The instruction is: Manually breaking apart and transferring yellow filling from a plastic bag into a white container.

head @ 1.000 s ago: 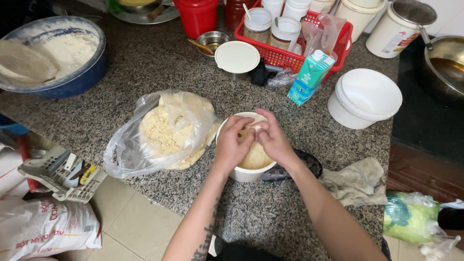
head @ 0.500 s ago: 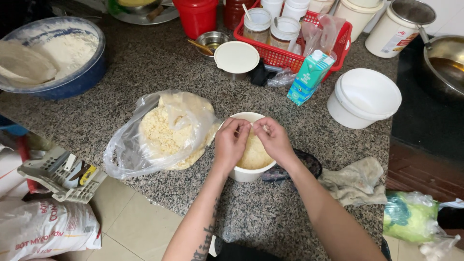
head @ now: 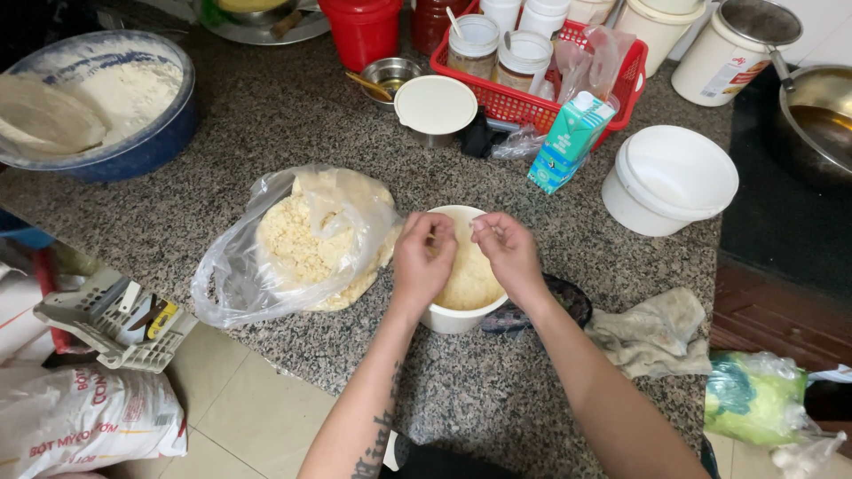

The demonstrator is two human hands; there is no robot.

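Pinching Dough Over a White Bowl

Hovering together, the left hand (head: 422, 259) and right hand (head: 508, 253) pinch pale dough (head: 470, 282) in the white bowl (head: 454, 318) (on the granite counter (head: 266, 124)), just beside a clear bag of crumbly dough (head: 302, 244).
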